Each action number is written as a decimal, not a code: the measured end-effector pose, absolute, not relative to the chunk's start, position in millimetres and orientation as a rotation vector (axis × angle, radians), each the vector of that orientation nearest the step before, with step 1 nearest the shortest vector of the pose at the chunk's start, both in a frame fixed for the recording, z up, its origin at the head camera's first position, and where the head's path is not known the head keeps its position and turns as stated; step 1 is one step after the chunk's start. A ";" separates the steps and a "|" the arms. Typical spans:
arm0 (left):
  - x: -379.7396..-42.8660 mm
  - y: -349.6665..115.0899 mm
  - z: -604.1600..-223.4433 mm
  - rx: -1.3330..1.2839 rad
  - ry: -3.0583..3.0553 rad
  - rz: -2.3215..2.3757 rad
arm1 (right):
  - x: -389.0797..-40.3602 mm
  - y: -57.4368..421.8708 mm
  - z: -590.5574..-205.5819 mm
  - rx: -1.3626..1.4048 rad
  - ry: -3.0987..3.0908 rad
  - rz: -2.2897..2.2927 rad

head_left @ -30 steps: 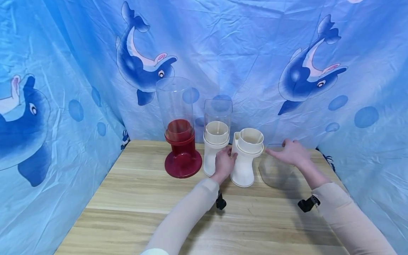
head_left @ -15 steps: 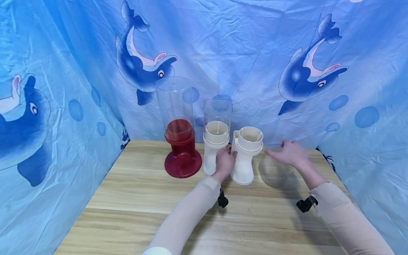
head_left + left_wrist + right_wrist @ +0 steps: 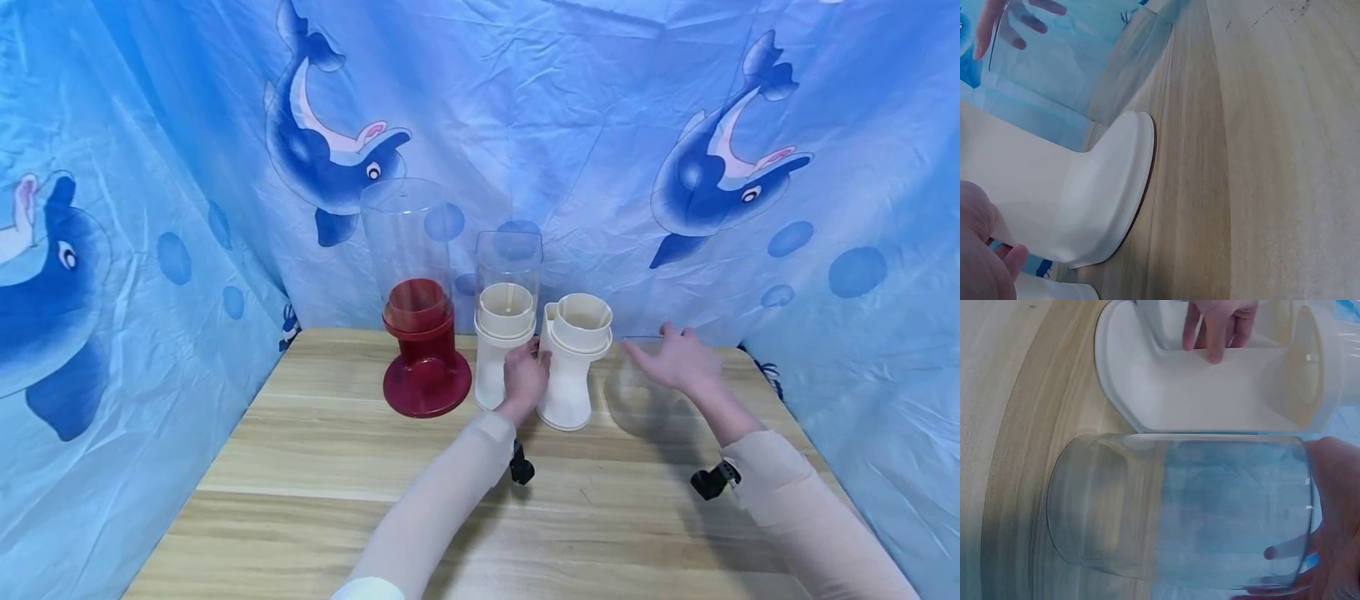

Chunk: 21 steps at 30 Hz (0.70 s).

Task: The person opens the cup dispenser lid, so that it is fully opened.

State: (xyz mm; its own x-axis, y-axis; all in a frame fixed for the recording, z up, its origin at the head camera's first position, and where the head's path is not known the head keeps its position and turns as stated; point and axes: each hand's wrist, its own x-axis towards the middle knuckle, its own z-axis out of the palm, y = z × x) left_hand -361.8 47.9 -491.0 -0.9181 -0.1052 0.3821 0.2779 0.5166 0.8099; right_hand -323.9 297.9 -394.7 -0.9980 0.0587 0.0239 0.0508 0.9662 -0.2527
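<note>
My left hand [image 3: 525, 375] grips the side of the right-hand white dispenser base [image 3: 566, 392], reaching in between it and a second white base [image 3: 492, 367]. Its thumb lies against the wall, as the right wrist view shows. The gripped base stands upright, its round collar facing up with no tube on it. To its right, a wide clear cylinder [image 3: 1179, 506] stands upright on the table. My right hand [image 3: 678, 358] holds this cylinder by its upper rim, thumb on the near left side and fingers around the far side, visible through the clear wall.
A red dispenser base [image 3: 427, 379] with a tall clear tube [image 3: 408, 225] stands at the left of the row. The second white base bears a shorter clear tube [image 3: 510, 254]. Behind the wooden table [image 3: 300, 467] hangs a blue dolphin-print curtain [image 3: 525, 100].
The gripped white base has slid slightly away from me, toward the curtain, with my left hand on it. The right hand stays at the cylinder's rim; the head view has shifted slightly.
</note>
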 end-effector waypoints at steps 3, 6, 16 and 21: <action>-360.0 43.5 -494.2 -0.165 -2.353 -1.400 | -315.4 296.3 -391.6 -0.016 -3.019 0.419; -356.4 37.2 -497.0 -0.176 -2.338 -1.434 | -305.8 294.6 -389.6 0.096 -2.940 0.428; -336.5 -17.1 -493.7 -0.338 -2.178 -1.484 | -290.5 285.2 -396.0 0.218 -2.907 0.437; -335.4 -44.4 -493.3 -0.275 -2.149 -1.433 | -289.0 284.6 -398.8 0.232 -2.915 0.433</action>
State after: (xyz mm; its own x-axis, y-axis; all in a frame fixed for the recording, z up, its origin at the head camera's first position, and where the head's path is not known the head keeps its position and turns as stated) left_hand -335.4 -44.4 -493.3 -0.8348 -0.1230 0.5367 0.4482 0.4142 0.7922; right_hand -289.0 284.6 -398.8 -0.9706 -0.1266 0.2046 -0.1806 0.9452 -0.2719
